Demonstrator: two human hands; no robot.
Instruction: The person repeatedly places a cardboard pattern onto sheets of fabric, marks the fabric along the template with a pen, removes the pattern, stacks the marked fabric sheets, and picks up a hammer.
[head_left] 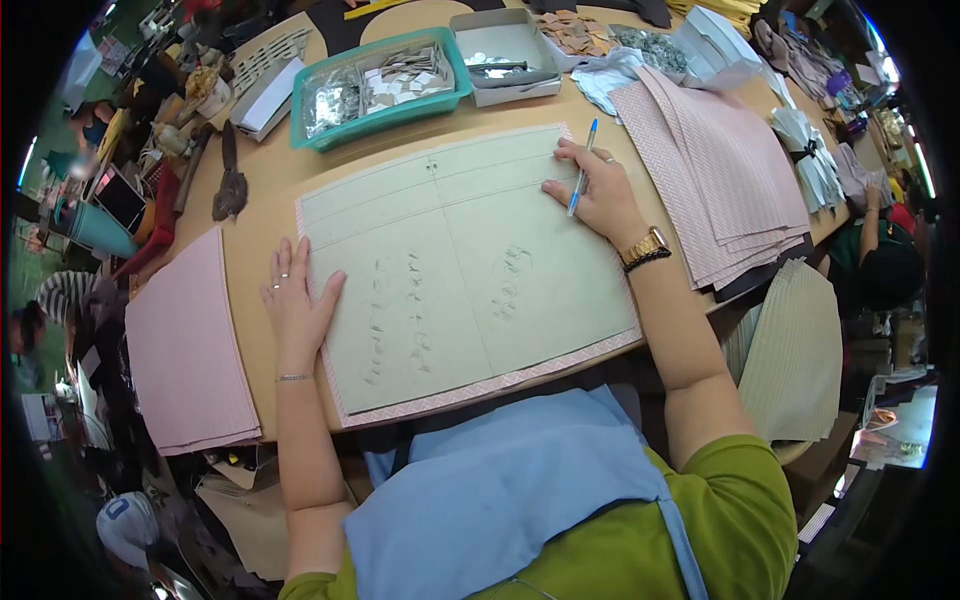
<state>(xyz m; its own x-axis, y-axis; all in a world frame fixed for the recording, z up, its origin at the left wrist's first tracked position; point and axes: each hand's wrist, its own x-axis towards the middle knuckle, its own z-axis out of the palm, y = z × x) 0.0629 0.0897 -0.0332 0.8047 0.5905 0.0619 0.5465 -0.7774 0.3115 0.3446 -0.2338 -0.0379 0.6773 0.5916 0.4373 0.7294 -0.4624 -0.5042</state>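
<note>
Currently, the person sits at a wooden table (258,165) with both hands at a large pale green sheet (450,280). The sheet lies flat in front of the person, on top of a pink patterned piece (500,380) whose border shows along its sides and near edge. Ruled lines and handwriting mark the green surface.

The left hand (300,300) is spread, palm down, at the sheet's left edge, its thumb set apart from the fingers. The right hand (600,195) holds a blue-ended pen (582,168) tucked among its fingers, near the sheet's far right corner — the tips of thumb and forefinger are apart, resting by the sheet's surface. The pen slants across the hand, one end pointing away from the person.

To the right is a stack of pink textured sheets (730,170); to the left, another pink stack (190,350) reaches the table's near edge. Beyond the green sheet stands a teal basket (395,125) holding small pieces in separate groups — just beside it, an open grey box (515,95) contains dark, elongated items. A dark brown tool-like object (229,180) lies left of the basket.
</note>
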